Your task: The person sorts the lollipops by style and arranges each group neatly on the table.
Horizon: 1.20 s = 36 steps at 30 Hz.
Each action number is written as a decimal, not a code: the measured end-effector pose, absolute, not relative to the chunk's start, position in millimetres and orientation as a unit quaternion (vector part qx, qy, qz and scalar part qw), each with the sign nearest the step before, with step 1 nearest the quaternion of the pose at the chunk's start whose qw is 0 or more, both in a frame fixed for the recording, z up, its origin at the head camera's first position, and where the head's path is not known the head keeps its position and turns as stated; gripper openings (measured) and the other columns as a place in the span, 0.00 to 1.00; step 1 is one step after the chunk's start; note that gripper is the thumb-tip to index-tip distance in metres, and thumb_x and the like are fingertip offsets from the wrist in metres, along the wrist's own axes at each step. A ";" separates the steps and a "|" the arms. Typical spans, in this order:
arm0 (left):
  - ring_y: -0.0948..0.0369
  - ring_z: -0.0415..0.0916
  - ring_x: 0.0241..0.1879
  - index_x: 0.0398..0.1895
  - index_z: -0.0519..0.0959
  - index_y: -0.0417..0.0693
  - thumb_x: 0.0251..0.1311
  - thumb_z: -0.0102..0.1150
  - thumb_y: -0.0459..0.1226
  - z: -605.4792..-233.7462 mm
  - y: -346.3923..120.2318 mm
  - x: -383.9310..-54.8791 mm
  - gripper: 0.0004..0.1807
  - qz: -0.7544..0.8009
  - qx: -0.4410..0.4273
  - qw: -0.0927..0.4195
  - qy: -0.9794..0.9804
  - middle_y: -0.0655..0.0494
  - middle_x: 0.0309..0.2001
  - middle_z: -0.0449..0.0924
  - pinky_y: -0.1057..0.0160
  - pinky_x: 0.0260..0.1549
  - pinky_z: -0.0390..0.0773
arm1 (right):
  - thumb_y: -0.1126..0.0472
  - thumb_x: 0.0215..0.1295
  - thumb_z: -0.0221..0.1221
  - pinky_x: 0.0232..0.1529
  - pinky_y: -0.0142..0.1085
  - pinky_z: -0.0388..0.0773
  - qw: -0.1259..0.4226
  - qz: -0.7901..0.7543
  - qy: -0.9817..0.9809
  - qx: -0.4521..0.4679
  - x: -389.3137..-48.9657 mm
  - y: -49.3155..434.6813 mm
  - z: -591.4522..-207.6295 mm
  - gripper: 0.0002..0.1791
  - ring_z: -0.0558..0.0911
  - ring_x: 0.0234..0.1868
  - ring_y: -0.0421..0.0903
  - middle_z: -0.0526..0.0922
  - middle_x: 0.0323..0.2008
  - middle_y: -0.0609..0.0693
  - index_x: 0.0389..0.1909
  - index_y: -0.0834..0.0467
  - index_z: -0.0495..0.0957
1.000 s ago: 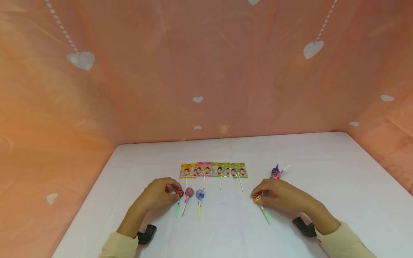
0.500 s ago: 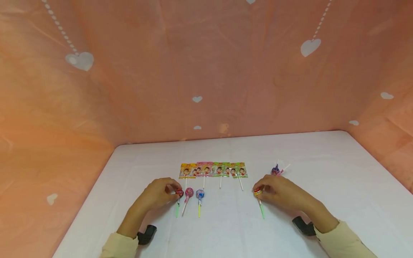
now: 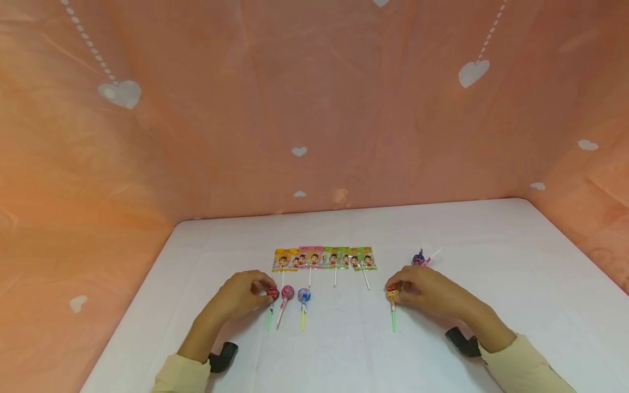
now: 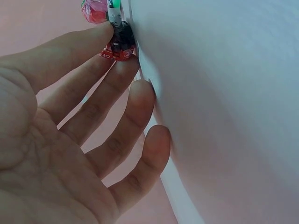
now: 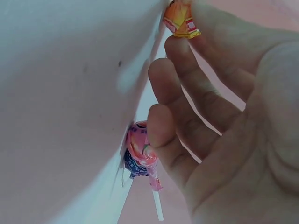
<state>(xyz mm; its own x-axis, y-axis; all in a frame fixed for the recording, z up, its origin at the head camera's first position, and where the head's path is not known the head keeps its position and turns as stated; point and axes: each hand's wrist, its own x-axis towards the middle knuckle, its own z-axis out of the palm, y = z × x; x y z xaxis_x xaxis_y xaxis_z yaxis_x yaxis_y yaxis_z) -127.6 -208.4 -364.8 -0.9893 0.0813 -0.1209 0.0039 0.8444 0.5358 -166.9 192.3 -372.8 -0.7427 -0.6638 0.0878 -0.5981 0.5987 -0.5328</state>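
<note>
My left hand point(image 3: 243, 293) pinches the head of a dark red lollipop point(image 4: 122, 44) between thumb and fingers, its green stick pointing toward me. Right beside it on the white table lie a pink lollipop point(image 3: 288, 293) and a blue lollipop point(image 3: 304, 296) with a yellow stick. On the other side, my right hand point(image 3: 425, 289) pinches a yellow-orange lollipop point(image 3: 392, 294) by its head, with the green stick pointing straight toward me. In the right wrist view, a pink-wrapped lollipop point(image 5: 142, 144) and a purple one point(image 5: 134, 167) lie beyond the little finger.
Behind the round lollipops, flat-packed lollipops lie in a row: a yellow packet point(image 3: 285, 260), a pink packet point(image 3: 312, 257), a green packet point(image 3: 336, 257) and another green packet point(image 3: 363, 258). An orange cloth point(image 3: 314, 109) with white hearts rises at the table's point(image 3: 236, 232) back and sides.
My right hand has shifted slightly away from me with the yellow-orange lollipop, whose stick has swung from slanting right to pointing straight toward me. The left hand has stayed in place.
</note>
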 end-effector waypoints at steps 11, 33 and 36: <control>0.60 0.73 0.36 0.39 0.85 0.56 0.53 0.72 0.34 -367.6 -209.3 -128.5 0.11 0.281 0.025 0.070 0.957 0.58 0.35 0.81 0.60 0.35 0.73 | 0.49 0.64 0.65 0.43 0.32 0.77 0.061 -0.272 0.895 -0.348 -166.8 190.3 -374.2 0.14 0.77 0.39 0.31 0.83 0.40 0.36 0.47 0.49 0.84; 0.60 0.73 0.36 0.38 0.85 0.56 0.53 0.71 0.33 -367.5 -208.4 -128.1 0.11 0.273 0.024 0.066 0.959 0.58 0.35 0.81 0.59 0.36 0.74 | 0.51 0.63 0.66 0.41 0.31 0.76 0.051 -0.249 0.913 -0.320 -164.6 187.0 -373.8 0.11 0.75 0.36 0.29 0.82 0.35 0.33 0.44 0.48 0.84; 0.60 0.73 0.36 0.39 0.85 0.56 0.54 0.71 0.33 -367.5 -208.3 -128.1 0.10 0.273 0.022 0.067 0.959 0.58 0.35 0.81 0.59 0.37 0.74 | 0.51 0.62 0.66 0.41 0.31 0.76 0.043 -0.250 0.911 -0.326 -165.2 186.3 -372.6 0.11 0.76 0.36 0.29 0.82 0.35 0.34 0.44 0.48 0.84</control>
